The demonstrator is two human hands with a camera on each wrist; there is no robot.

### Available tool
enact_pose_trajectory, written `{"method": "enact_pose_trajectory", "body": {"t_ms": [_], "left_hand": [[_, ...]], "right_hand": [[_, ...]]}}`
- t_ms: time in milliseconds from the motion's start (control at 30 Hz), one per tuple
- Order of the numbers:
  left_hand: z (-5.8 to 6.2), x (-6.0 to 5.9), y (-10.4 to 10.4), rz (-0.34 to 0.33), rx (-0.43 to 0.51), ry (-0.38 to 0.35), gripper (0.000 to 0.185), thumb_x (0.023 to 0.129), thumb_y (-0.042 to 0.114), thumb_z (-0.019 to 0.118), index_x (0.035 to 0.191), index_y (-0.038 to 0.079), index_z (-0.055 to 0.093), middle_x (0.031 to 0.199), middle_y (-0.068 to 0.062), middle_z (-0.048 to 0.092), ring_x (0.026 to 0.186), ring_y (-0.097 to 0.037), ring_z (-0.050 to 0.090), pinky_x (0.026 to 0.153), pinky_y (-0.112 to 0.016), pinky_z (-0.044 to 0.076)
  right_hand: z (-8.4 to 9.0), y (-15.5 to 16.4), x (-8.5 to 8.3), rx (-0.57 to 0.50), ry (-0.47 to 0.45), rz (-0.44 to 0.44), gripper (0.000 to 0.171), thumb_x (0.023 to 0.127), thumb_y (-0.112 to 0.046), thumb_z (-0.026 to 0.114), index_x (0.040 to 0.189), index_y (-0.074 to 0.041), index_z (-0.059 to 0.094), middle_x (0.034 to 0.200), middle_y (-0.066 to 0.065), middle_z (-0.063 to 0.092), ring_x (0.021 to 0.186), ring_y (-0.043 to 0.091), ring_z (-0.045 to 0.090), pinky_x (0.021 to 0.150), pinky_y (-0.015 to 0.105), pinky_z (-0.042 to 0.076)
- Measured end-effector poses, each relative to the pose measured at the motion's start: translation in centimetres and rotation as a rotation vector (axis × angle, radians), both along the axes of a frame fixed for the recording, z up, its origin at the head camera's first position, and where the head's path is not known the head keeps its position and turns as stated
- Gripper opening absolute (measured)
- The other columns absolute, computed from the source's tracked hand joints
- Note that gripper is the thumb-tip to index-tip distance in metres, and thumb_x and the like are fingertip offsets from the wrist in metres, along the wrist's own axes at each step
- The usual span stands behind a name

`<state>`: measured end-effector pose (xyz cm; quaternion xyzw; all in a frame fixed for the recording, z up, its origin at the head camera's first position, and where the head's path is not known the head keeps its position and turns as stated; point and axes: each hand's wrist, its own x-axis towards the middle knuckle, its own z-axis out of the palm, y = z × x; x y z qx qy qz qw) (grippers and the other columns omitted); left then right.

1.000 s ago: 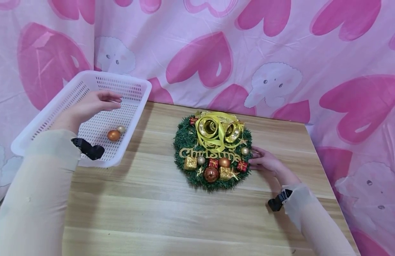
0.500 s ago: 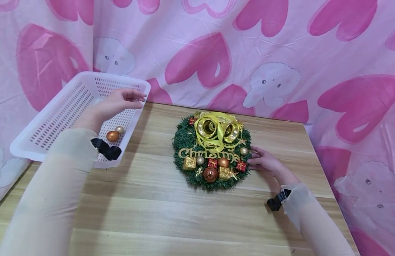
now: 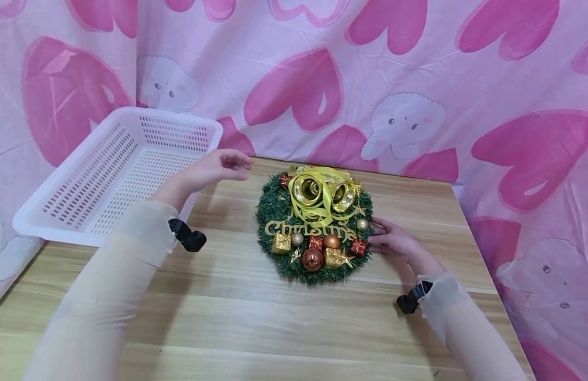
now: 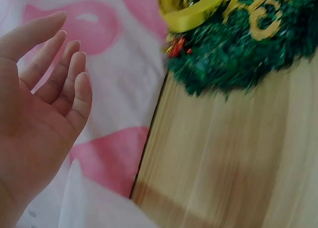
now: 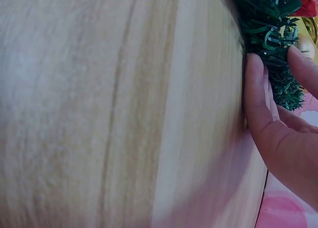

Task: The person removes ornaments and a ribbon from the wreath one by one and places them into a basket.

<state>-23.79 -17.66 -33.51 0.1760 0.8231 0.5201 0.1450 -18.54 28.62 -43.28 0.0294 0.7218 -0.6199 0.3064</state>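
**Wreath on table, one hand steadying, other in air**

Landmark = wreath (image 3: 315,225), lying flat on table (image 3: 255,317), roughly mid-table toward the back edge. Pink heart cloth (image 3: 417,79) hangs behind wreath and drops past table's right side. White basket (image 3: 60,222) sits well left of wreath, tilted, part off table's left edge. Left hand (image 3: 215,168) is just left of wreath's upper rim, in the air, not touching; fingers relaxed and spread, holding nothing (left wrist view confirms, palm bare). Right hand (image 3: 394,243) at wreath's right edge, fingers straight, tips pressed against the green fringe; no grasp. On wreath: gold bells (image 3: 324,193) w/ yellow ribbon at top, gold lettering (image 3: 310,229) across middle, baubles and small gift boxes below it.
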Motion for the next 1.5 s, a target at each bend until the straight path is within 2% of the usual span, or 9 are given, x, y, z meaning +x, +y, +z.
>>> {"method": "enact_pose_trajectory", "body": {"t_ms": [133, 233, 433, 533, 667, 767, 900, 1267, 1500], "left_hand": [[-0.4, 0.3, 1.4, -0.047, 0.035, -0.006, 0.04, 0.085, 0.007, 0.065, 0.123, -0.001, 0.055, 0.116, -0.014, 0.061, 0.1, -0.016, 0.06, 0.087, -0.023, 0.05], [-0.7, 0.7, 2.2, -0.072, 0.043, -0.014, 0.04, 0.085, 0.007, 0.065, 0.122, -0.002, 0.055, 0.116, -0.016, 0.061, 0.098, -0.017, 0.059, 0.088, -0.025, 0.05], [-1.9, 1.1, 3.7, -0.125, 0.034, -0.057, 0.044, 0.084, 0.012, 0.068, 0.123, 0.0, 0.054, 0.123, -0.021, 0.057, 0.105, -0.023, 0.058, 0.094, -0.032, 0.048], [-2.5, 1.3, 4.5, -0.145, 0.043, -0.07, 0.044, 0.083, 0.013, 0.069, 0.123, 0.0, 0.055, 0.124, -0.023, 0.057, 0.104, -0.024, 0.059, 0.096, -0.035, 0.047], [-3.3, 1.7, 5.7, -0.179, 0.065, -0.085, 0.045, 0.082, 0.011, 0.069, 0.123, -0.002, 0.054, 0.123, -0.023, 0.057, 0.103, -0.024, 0.06, 0.096, -0.036, 0.047], [-4.1, 2.0, 6.6, -0.209, 0.081, -0.102, 0.047, 0.082, 0.009, 0.07, 0.123, -0.004, 0.053, 0.123, -0.024, 0.056, 0.101, -0.023, 0.06, 0.094, -0.034, 0.049], [-5.0, 2.4, 7.7, -0.252, 0.079, -0.106, 0.047, 0.08, 0.008, 0.071, 0.121, -0.006, 0.053, 0.12, -0.025, 0.057, 0.098, -0.021, 0.06, 0.091, -0.031, 0.051], [-7.2, 3.5, 9.5, -0.314, -0.035, -0.076, 0.048, 0.075, 0.02, 0.077, 0.117, 0.006, 0.06, 0.117, -0.006, 0.062, 0.104, -0.019, 0.057, 0.094, -0.03, 0.048], [-7.8, 4.1, 10.2, -0.363, -0.093, -0.06, 0.048, 0.075, 0.018, 0.078, 0.118, 0.009, 0.059, 0.117, -0.004, 0.061, 0.1, -0.015, 0.054, 0.09, -0.027, 0.048]], "right_hand": [[0.2, -0.2, 0.1, 0.0, 0.007, 0.005, 0.083, 0.089, 0.004, 0.052, 0.148, -0.002, -0.006, 0.127, 0.014, 0.036, 0.089, 0.004, 0.059, 0.089, 0.03, 0.053], [0.2, -0.3, 0.1, 0.003, 0.009, 0.008, 0.082, 0.089, 0.005, 0.05, 0.148, -0.002, -0.006, 0.144, 0.025, 0.017, 0.09, 0.004, 0.059, 0.089, 0.029, 0.053], [0.2, -0.3, 0.0, 0.004, 0.009, 0.019, 0.082, 0.089, 0.005, 0.05, 0.148, -0.002, -0.007, 0.153, 0.028, -0.001, 0.087, 0.003, 0.059, 0.086, 0.027, 0.054], [0.1, -0.4, -0.1, 0.007, 0.007, 0.019, 0.081, 0.09, 0.005, 0.05, 0.148, -0.003, -0.006, 0.153, 0.027, 0.001, 0.087, 0.004, 0.059, 0.086, 0.027, 0.054], [0.0, -0.4, -0.2, 0.015, 0.006, 0.016, 0.081, 0.09, 0.004, 0.05, 0.148, -0.003, -0.006, 0.141, 0.025, 0.023, 0.088, 0.004, 0.059, 0.087, 0.029, 0.053], [0.0, -0.3, -0.2, 0.017, 0.004, 0.013, 0.082, 0.089, 0.004, 0.051, 0.148, -0.003, -0.006, 0.143, 0.025, 0.022, 0.087, 0.005, 0.06, 0.087, 0.029, 0.053], [-0.1, -0.3, -0.2, 0.016, 0.009, 0.011, 0.082, 0.089, 0.005, 0.05, 0.148, -0.003, -0.006, 0.154, 0.026, -0.001, 0.086, 0.004, 0.059, 0.086, 0.029, 0.054], [0.0, -0.2, 0.1, 0.029, 0.014, 0.004, 0.082, 0.089, 0.005, 0.05, 0.148, -0.002, -0.005, 0.154, 0.026, 0.0, 0.085, 0.004, 0.059, 0.086, 0.029, 0.054], [0.1, -0.2, 0.1, 0.022, 0.008, -0.003, 0.081, 0.089, 0.005, 0.049, 0.148, -0.003, -0.005, 0.153, 0.027, 0.003, 0.087, 0.004, 0.059, 0.087, 0.03, 0.053]]}}
